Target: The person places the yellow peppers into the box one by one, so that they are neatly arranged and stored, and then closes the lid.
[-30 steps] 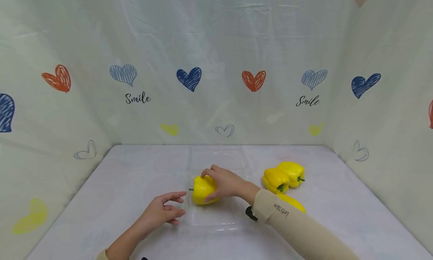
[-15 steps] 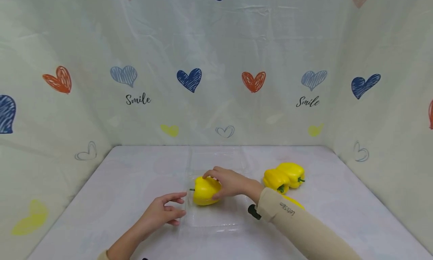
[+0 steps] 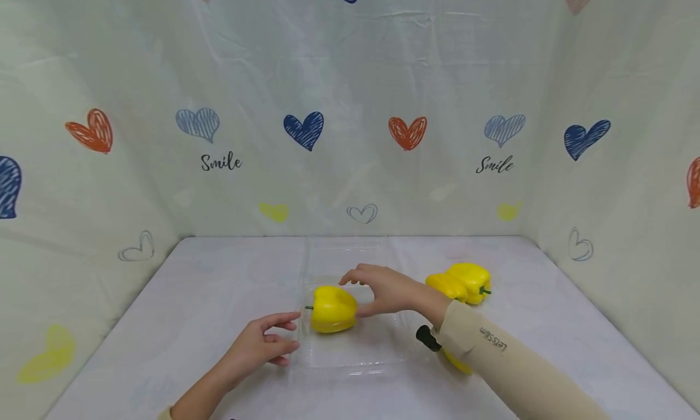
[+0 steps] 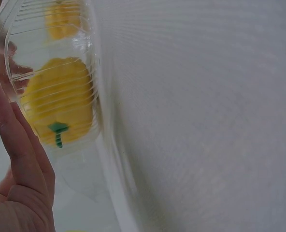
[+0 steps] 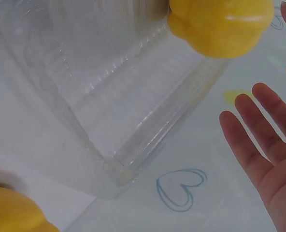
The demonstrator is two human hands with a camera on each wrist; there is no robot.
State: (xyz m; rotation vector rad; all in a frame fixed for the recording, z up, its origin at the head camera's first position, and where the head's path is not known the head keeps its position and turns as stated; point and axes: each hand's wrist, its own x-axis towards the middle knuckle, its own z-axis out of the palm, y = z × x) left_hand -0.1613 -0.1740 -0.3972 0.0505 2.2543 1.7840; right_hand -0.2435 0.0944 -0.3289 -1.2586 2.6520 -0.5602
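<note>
A yellow bell pepper point(image 3: 333, 309) lies on its side in the clear plastic container point(image 3: 377, 347), its green stem pointing left. My right hand point(image 3: 389, 290) is just right of the pepper with fingers spread and nothing in its grasp; the right wrist view shows the same loose fingers apart from the pepper point(image 5: 222, 24). At the container's left side is my left hand point(image 3: 259, 349), its fingers relaxed and the fingertips right at the wall. Through the ribbed clear wall point(image 4: 24, 19), the left wrist view shows the pepper point(image 4: 63, 96) and its stem.
Right of the container, two yellow bell peppers point(image 3: 473, 280) sit side by side, partly behind my right arm. Another yellow pepper point(image 3: 458, 362) is mostly hidden under my sleeve. The container's clear lid point(image 3: 350, 256) lies folded back toward the heart-print curtain point(image 3: 350, 177).
My right hand has let go of the pepper and drawn back to the right. The pepper stays in the container, and the left hand keeps its place.
</note>
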